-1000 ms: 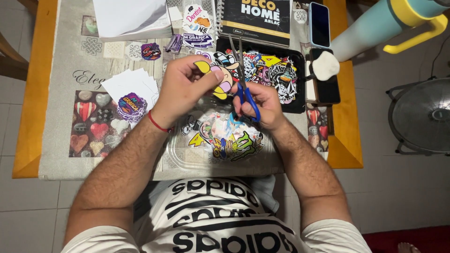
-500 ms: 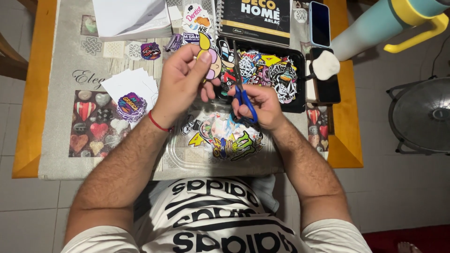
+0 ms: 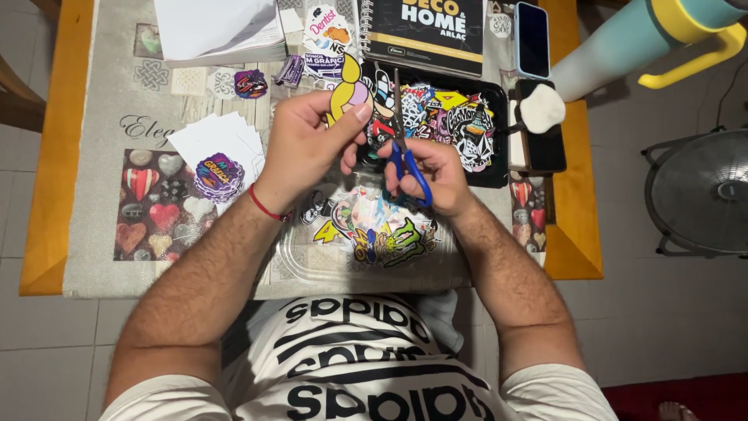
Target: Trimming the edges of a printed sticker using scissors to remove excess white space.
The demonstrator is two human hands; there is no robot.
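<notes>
Left hand has its grip closed on a yellow sticker, right hand grips blue-handled scissors just right of it.

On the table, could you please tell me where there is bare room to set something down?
Free: the cloth between the white paper stack and heart print, and the wooden edge right of the black tray. Crowded: the middle, under both hands.
</notes>
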